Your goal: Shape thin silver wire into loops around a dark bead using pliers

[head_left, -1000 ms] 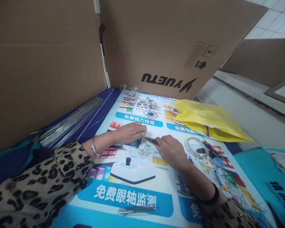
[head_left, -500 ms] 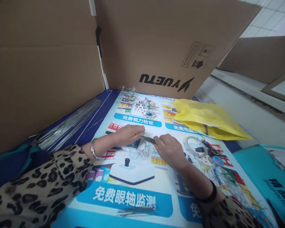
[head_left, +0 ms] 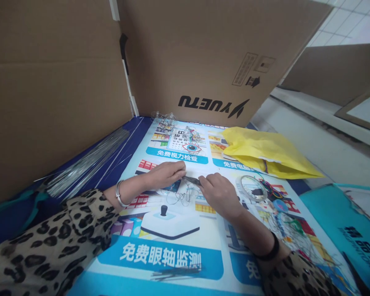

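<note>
My right hand (head_left: pixel 220 195) is wrapped round dark pliers (head_left: pixel 191 180), whose tapered jaws point left toward my left fingertips. The handles are hidden in my palm. My left hand (head_left: pixel 166 174) is closed, its fingers pressed together right by the jaws. Thin looped wire (head_left: pixel 186 195) spreads just below both hands, and my left fingers appear to pinch part of it. The exact grip is hidden. Under the hands lies a printed poster (head_left: pixel 216 234).
Cardboard panels (head_left: pixel 188 53) stand behind and to the left. A bundle of straight wires (head_left: pixel 89 162) lies left; short dark rods (head_left: pixel 175 273) lie in front. At right are a yellow bag (head_left: pixel 265 150), a wire coil (head_left: pixel 253 188), tangled wire pieces (head_left: pixel 286 226) and a teal packet (head_left: pixel 336 222).
The whole view has shifted slightly. Both hands and the pliers keep almost the same pose, close together over the looped wire.
</note>
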`<state>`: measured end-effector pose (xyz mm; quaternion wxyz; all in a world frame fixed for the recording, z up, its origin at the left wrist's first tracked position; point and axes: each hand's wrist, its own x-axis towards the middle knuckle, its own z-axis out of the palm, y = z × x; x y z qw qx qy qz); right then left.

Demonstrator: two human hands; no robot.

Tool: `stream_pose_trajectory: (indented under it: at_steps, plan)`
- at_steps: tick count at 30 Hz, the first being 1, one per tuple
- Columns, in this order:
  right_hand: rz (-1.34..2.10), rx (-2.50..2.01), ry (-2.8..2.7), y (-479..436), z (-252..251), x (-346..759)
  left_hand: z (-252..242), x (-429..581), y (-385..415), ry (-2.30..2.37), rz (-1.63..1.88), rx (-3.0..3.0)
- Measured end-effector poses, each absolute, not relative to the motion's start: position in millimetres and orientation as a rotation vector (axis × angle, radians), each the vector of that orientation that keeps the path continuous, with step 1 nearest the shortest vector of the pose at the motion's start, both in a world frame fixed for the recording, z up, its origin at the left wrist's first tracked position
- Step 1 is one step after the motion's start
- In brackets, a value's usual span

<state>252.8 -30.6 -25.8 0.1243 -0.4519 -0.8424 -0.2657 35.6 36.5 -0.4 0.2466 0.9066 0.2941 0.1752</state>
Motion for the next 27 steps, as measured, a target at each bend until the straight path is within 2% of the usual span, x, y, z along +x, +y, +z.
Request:
stream_pose_trajectory:
  at_steps: [19,27]
  plan:
    - [-0.824,-1.240,-2.471,-30,-26,252,-2,32,36,0.776,0.424,2.629]
    - [-0.827,-1.265,-2.451,-31,-25,252,9,26,40,0.562,0.386,2.562]
